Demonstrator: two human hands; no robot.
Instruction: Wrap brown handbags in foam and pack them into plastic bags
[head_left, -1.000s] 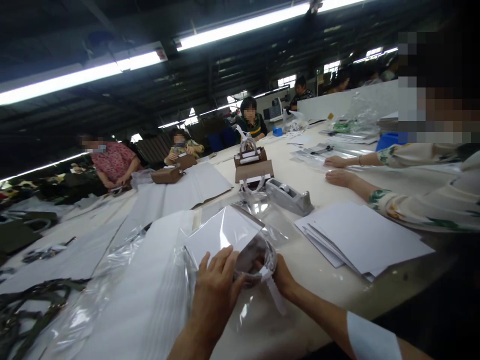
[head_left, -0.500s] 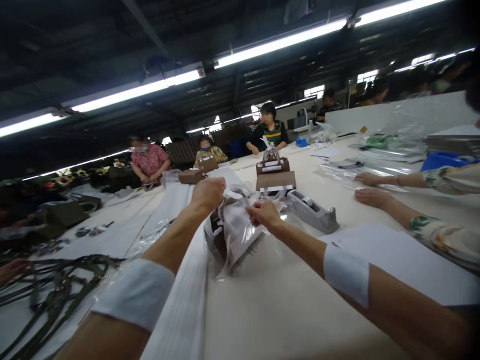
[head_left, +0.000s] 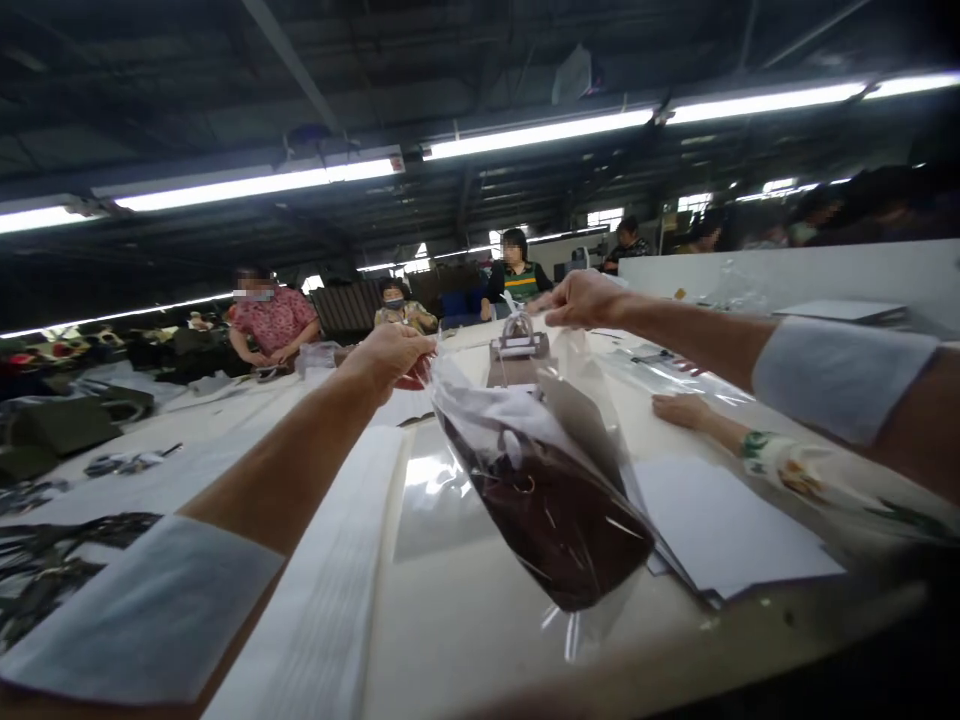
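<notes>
A dark brown handbag [head_left: 559,520] is inside a clear plastic bag [head_left: 574,635], tilted, low over the table in front of me. White wrapping [head_left: 495,405] covers its upper part, toward the mouth of the plastic. My left hand [head_left: 390,358] pinches the left edge of the plastic bag's mouth. At the opposite edge, higher and to the right, my right hand [head_left: 583,300] has its fingers closed on the plastic. Another brown handbag [head_left: 512,370], with wrapped handles, stands just beyond, partly hidden by the plastic.
White sheets [head_left: 727,525] lie at the right, near a co-worker's hand [head_left: 679,410] and flowered sleeve. A long stack of white material [head_left: 315,600] runs along the left. Dark straps [head_left: 67,570] are heaped at far left. Several people sit or stand across the table.
My right hand has moved up and to the right, spreading the plastic. The bagged handbag has swung toward me and now shows its dark side. The tape dispenser has gone from sight.
</notes>
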